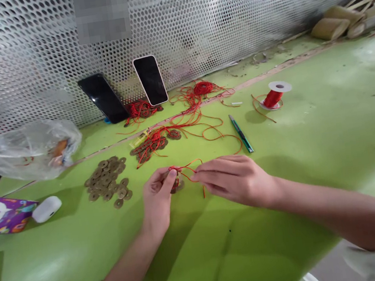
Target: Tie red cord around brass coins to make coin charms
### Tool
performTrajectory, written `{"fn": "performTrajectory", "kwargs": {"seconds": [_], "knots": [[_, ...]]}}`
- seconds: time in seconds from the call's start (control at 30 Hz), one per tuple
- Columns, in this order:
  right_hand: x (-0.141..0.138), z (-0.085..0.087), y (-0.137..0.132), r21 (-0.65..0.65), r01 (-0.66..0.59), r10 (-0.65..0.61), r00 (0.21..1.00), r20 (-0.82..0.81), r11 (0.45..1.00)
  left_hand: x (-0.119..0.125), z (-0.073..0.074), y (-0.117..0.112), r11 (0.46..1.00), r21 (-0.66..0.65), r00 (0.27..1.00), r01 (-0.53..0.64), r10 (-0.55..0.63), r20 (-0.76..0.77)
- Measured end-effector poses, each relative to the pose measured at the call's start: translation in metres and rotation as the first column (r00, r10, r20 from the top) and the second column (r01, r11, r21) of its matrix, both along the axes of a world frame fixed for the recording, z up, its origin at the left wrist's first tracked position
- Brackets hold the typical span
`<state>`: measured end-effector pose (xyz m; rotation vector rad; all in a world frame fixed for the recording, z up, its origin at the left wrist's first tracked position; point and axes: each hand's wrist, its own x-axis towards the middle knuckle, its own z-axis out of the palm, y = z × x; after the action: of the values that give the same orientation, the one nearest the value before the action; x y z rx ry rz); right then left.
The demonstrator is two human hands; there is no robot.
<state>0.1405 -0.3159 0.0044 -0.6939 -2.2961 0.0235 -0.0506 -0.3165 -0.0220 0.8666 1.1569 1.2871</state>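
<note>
The left hand (158,195) has its grip closed on a small bundle of coins (180,185), thumb pressed near a gather of red cord; the fingers partly hide the bundle, so how many coins it has cannot be told. The right hand (236,178), just across from it, pinches a strand of the red cord (204,191) between its fingertips, with loops spanning the gap and one short end hanging down. Both hands are above the near part of the green tabletop (325,107). Beyond the left hand, to its left, lies a pile of loose coins (104,178), each with a hole in the middle. Farther back, corded coins (151,146) rest under tangled red strands, near a green cutter (241,134) lying at a slant. An upright spool (274,98) of red cord stands to the right. Two phones, one black (102,96) and one white-edged (151,80), lean against the perforated metal panel (192,28).
</note>
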Motion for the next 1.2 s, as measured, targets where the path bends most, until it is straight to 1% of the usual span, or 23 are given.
{"fn": "performTrajectory", "kwargs": {"seconds": [0.1, 0.23, 0.3, 0.4, 0.57, 0.63, 0.73, 0.83, 0.93, 1.0, 1.03, 1.1, 1.2], "knots": [[0.002, 0.002, 0.001, 0.078, -0.050, 0.051, 0.999, -0.009, 0.996, -0.001, -0.002, -0.001, 0.999, 0.003, 0.997, 0.036, -0.036, -0.064], [0.000, 0.001, 0.000, 0.107, -0.157, 0.153, 0.987, 0.043, 0.982, -0.002, -0.007, -0.001, 0.997, 0.003, 0.990, 0.081, -0.080, -0.118], [-0.001, 0.000, 0.000, 0.126, -0.170, 0.162, 0.984, 0.070, 0.977, -0.003, -0.009, 0.000, 0.996, 0.011, 0.988, 0.092, -0.090, -0.123], [-0.002, -0.001, 0.000, 0.135, -0.147, 0.136, 0.987, 0.087, 0.980, -0.003, -0.011, 0.001, 0.996, 0.027, 0.988, 0.089, -0.085, -0.125], [-0.003, -0.003, 0.000, 0.079, -0.086, 0.077, 0.992, 0.103, 0.993, -0.002, -0.009, 0.000, 0.998, 0.017, 0.991, 0.067, -0.065, -0.121], [-0.004, -0.005, 0.000, 0.069, -0.069, 0.063, 0.995, 0.080, 0.995, -0.001, -0.007, -0.001, 0.996, 0.014, 0.987, 0.084, -0.081, -0.141], [-0.007, -0.008, 0.000, 0.010, -0.056, 0.056, 0.998, 0.008, 0.998, -0.001, -0.005, -0.003, 0.981, 0.021, 0.961, 0.193, -0.185, -0.204], [-0.008, -0.011, 0.001, -0.159, -0.057, 0.050, 0.998, -0.048, 0.986, -0.001, -0.005, -0.006, 0.946, 0.021, 0.926, 0.324, -0.312, -0.211], [-0.007, -0.011, 0.003, -0.324, -0.036, 0.011, 0.997, -0.080, 0.945, -0.001, -0.005, -0.008, 0.928, 0.026, 0.905, 0.373, -0.357, -0.230], [-0.007, -0.010, 0.004, -0.423, -0.011, -0.031, 0.995, -0.094, 0.906, -0.001, -0.006, -0.008, 0.922, 0.023, 0.890, 0.386, -0.366, -0.271], [-0.006, -0.009, 0.005, -0.479, -0.005, -0.048, 0.994, -0.099, 0.878, -0.002, -0.006, -0.008, 0.920, 0.021, 0.882, 0.392, -0.369, -0.293], [-0.006, -0.007, 0.007, -0.612, -0.012, -0.069, 0.992, -0.109, 0.791, -0.002, -0.006, -0.009, 0.914, 0.022, 0.861, 0.406, -0.374, -0.344], [-0.006, -0.006, 0.012, -0.777, -0.029, -0.076, 0.992, -0.099, 0.629, -0.001, -0.005, -0.010, 0.902, 0.026, 0.811, 0.431, -0.375, -0.449]]}}
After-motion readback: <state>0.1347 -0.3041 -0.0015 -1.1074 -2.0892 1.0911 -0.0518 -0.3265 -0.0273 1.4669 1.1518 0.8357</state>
